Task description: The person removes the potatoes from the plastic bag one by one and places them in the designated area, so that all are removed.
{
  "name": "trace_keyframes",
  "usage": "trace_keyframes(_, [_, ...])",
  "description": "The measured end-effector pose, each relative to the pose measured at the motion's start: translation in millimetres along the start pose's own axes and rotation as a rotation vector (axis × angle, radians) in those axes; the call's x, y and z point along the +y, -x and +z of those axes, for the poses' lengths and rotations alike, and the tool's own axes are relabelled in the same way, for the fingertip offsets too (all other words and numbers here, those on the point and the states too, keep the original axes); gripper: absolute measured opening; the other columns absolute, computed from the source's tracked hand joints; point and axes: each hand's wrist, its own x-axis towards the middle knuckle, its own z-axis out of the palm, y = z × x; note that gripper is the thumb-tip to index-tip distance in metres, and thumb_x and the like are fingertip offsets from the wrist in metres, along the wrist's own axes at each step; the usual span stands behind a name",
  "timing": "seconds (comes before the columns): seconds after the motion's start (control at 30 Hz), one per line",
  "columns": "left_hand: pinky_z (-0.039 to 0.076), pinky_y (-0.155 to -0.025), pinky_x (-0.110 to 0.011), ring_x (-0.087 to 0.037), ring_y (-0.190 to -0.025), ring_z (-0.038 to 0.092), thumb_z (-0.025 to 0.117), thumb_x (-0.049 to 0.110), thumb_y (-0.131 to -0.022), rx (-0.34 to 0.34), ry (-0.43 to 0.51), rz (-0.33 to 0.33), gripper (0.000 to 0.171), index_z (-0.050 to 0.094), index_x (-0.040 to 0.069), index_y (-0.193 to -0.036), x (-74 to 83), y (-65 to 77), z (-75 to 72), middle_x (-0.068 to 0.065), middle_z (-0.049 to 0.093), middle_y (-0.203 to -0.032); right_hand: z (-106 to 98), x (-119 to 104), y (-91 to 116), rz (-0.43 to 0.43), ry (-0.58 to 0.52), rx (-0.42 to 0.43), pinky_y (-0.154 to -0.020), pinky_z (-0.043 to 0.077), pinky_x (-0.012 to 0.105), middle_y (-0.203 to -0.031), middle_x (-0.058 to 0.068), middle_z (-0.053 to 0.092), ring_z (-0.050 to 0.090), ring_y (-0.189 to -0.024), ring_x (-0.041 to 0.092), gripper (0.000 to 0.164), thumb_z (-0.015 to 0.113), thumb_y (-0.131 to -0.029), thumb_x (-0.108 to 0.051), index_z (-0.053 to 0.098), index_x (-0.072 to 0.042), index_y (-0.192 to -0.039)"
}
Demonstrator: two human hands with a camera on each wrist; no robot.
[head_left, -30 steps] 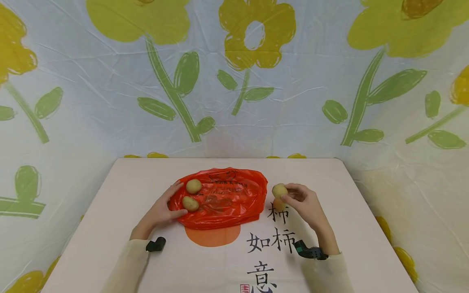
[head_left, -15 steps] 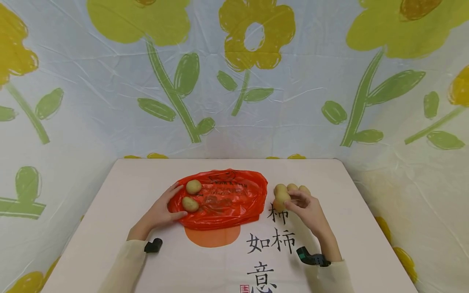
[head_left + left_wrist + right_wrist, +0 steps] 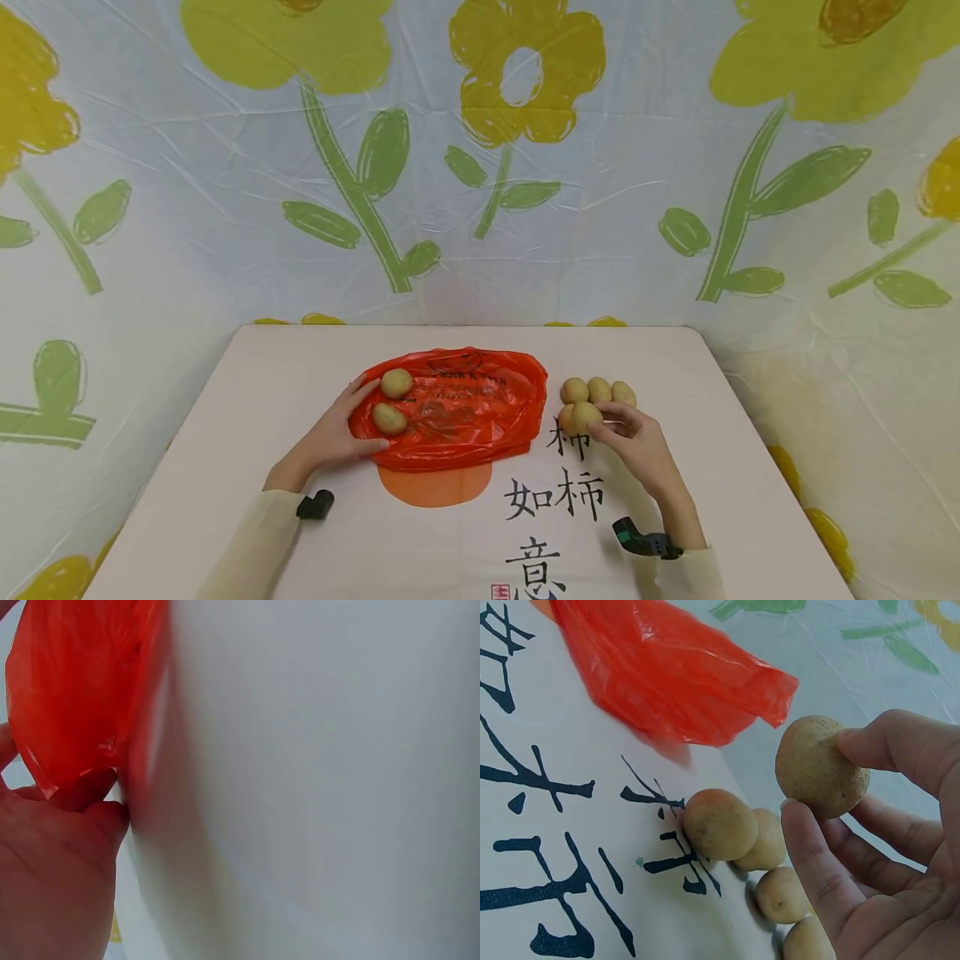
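While the right hand (image 3: 647, 446) pinches a round tan potato (image 3: 587, 417) right of the crumpled red plastic bag (image 3: 480, 429), the left hand (image 3: 330, 440) spreads wide at its left edge, grip hard to judge. Setting-out seems in hand; next calls for gentle release beside four similar potatoes (image 3: 598, 391).

Potato (image 3: 584, 418) — in right hand (image 3: 639, 442)

Right grip (image 3: 637, 446) has come nearer the person, its potato (image 3: 588, 418) going from overlapping the left end of the row of three potatoes (image 3: 598, 390) to partly covering the reddish potato (image 3: 567, 417) in the head view. Row, mostly hidden earlier, now shows. Left grip (image 3: 330, 437) shifted slightly, thumb nearer the person.
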Motion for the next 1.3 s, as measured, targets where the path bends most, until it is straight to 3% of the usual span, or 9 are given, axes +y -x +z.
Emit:
trace_keyframes(0.2, [0.025, -0.115, -0.076, -0.049, -0.156, 0.015, 0.090, 0.039, -0.076, 0.027, 0.030, 0.033, 0.108, 0.030, 0.017, -0.163, 3.0, -2.8, 1.6, -0.015, 0.011, -0.173, -0.6, 2.5, 1.9, -0.001, -0.040, 0.007, -0.083, 0.057, 0.020, -0.122, 0.019, 0.069, 0.069, -0.097, 0.005, 0.045, 0.077, -0.094, -0.024, 0.065, -0.002, -0.131])
trace_keyframes(0.43, [0.024, -0.115, -0.077, -0.051, -0.154, 0.018, 0.090, 0.033, -0.077, 0.053, 0.031, 0.090, 0.106, 0.030, 0.012, -0.162, 7.4, -5.7, 2.4, -0.017, 0.015, -0.172, -1.3, 8.4, 2.0, -0.008, -0.093, 0.009, -0.085, 0.061, 0.030, -0.118, 0.019, 0.069, 0.072, -0.093, 0.006, 0.044, 0.076, -0.094, -0.019, 0.064, 0.001, -0.131])
trace_keyframes(1.0, [0.024, -0.116, -0.075, -0.048, -0.156, 0.012, 0.089, 0.039, -0.075, 0.027, 0.036, 0.039, 0.119, 0.017, 0.009, -0.165, -1.5, -6.6, 5.9, -0.015, 0.009, -0.172, -5.5, 27.9, 6.4, 0.052, -0.170, 0.081, -0.082, 0.060, 0.021, -0.115, 0.013, 0.069, 0.073, -0.090, 0.004, 0.045, 0.076, -0.094, -0.013, 0.061, 0.007, -0.131])
trace_keyframes(1.3, [0.022, -0.117, -0.074, -0.048, -0.157, 0.011, 0.089, 0.037, -0.077, 0.012, 0.040, 0.048, 0.119, 0.015, 0.007, -0.165, -1.2, -5.8, 6.3, -0.012, 0.007, -0.174, -4.9, 40.7, 1.7, 0.102, -0.075, 0.158, -0.077, 0.057, 0.016, -0.116, 0.016, 0.073, 0.068, -0.087, -0.003, 0.047, 0.077, -0.094, -0.021, 0.063, 0.003, -0.132])
